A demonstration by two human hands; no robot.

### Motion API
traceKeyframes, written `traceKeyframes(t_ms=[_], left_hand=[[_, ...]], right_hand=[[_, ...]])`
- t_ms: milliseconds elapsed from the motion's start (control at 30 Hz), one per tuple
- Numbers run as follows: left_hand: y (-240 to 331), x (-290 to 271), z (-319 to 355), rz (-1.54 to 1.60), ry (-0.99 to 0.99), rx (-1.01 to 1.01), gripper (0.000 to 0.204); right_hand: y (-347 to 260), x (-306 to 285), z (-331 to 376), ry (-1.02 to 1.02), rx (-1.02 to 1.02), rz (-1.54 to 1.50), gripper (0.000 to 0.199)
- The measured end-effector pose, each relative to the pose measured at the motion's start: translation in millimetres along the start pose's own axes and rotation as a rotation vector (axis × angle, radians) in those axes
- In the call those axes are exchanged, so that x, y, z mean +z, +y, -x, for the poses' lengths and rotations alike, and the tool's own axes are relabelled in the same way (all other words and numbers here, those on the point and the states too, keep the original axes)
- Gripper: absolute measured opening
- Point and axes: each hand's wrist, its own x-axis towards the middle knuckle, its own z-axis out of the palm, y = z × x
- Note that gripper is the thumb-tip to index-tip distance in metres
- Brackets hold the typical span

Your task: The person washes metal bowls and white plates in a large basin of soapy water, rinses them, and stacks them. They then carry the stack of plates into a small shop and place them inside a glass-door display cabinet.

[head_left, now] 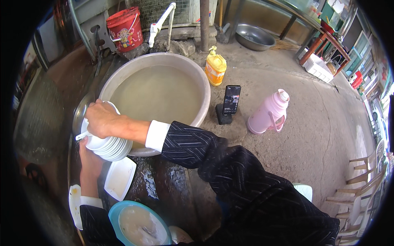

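Stack of nested white bowls (117, 151), left of frame, tilted. Left hand (89, 155) holds its side; right hand (102, 119) is curled over its top, exact grip hidden. Water-filled basin (206, 86), upper centre. White rectangular dish (120, 178), lower left.

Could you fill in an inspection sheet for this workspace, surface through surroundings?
Surface: concrete, dark and wet-looking near the tub.
Job's things: stacked white plates beside the tub, which holds cloudy water; white dish and blue basin nearby.
Clutter: yellow bottle, phone, pink flask.
Hands: left hand against the stack; right hand at its top, grip hidden.
Cables: nothing seen.
Surroundings: red bucket, tap, metal basin, chairs.
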Motion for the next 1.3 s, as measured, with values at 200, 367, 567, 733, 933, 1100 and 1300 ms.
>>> traceKeyframes(t_ms=[200,367,567,733,933,1100,1300], left_hand=[[4.6,14.2,8.1,-0.045,0.059,-0.016,0.076],[5.3,17.6,8.1,-0.068,0.084,-0.007,0.076],[4.8,22.5,5.3,0.012,0.060,0.006,0.075],[4.3,25.5,6.3,0.006,0.060,0.029,0.074],[2.0,25.0,1.2,-0.014,0.033,0.050,0.075],[0.9,41.1,-0.1,0.077,0.177,0.107,0.077],[-1.7,65.0,4.2,0.072,0.283,0.168,0.083]], right_hand=[[24.8,-18.2,12.5,0.275,0.226,-0.213,0.075],[61.0,-30.0,16.1,-0.303,0.623,-0.916,0.107],[74.0,-18.5,25.2,-0.527,0.630,-1.079,0.109],[78.4,-18.3,31.3,-0.591,0.616,-1.277,0.112],[84.3,-3.5,28.4,-0.517,0.640,-1.328,0.113],[83.9,3.3,29.4,-0.463,0.600,-1.345,0.104],[75.9,1.7,32.3,-0.378,0.631,-1.304,0.099]])
